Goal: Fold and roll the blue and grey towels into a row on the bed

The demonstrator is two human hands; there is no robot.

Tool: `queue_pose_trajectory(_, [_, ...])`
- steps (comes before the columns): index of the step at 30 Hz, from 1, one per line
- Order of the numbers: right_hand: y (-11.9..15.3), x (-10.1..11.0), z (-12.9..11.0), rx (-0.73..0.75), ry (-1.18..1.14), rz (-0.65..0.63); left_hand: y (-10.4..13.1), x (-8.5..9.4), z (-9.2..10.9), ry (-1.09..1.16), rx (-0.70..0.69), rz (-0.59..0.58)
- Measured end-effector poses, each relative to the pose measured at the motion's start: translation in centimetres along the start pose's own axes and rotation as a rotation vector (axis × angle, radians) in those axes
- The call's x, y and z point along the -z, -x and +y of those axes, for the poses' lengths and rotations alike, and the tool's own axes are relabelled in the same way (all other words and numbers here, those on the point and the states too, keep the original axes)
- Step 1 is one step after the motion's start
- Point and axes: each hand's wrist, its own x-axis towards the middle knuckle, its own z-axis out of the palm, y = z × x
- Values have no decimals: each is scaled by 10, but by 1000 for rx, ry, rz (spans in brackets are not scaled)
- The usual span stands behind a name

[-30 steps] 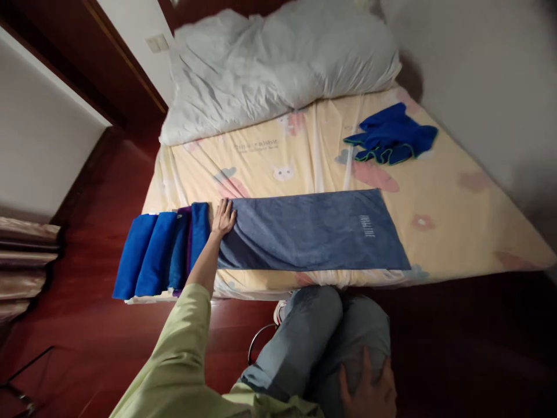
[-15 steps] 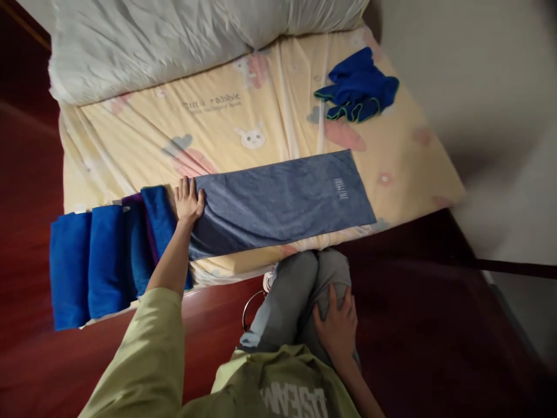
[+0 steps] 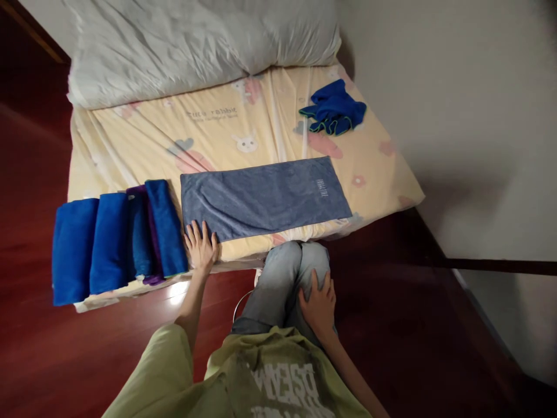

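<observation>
Yellow-sheeted bed (image 3: 143,139): grey-blue towel (image 3: 265,197) lies flat along the near edge; folded cloths (image 3: 111,244) line the near left corner. Left hand (image 3: 201,248), spread, touches the towel's near left corner, gripping nothing; right hand (image 3: 319,305), loosely spread, rests on jeans (image 3: 281,270).

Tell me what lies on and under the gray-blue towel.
The left hand lies over the near-left corner of the towel; yellow patterned sheet shows around it. Whatever lies directly beneath is covered.

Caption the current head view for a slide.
Left hand at a corner of a spread gray-blue towel, beside a row of cloths; right hand on a leg.
</observation>
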Motion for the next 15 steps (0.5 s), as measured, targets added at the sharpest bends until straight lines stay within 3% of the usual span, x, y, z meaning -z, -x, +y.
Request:
queue_pose_trajectory(4, [-18,-1,-7,87,-112,80,29,-8,6,48,43,44])
queue_pose_trajectory(8, [-51,-11,-39,174,-604,175,55,-13,12,91,1,40])
queue_pose_trajectory(12, [-78,-22,-81,2,-1193,133,75,-6,22,141,-119,10])
queue_pose_trajectory(15, [-93,-19,-100,-141,-1441,48,53,5,44,193,-285,-70])
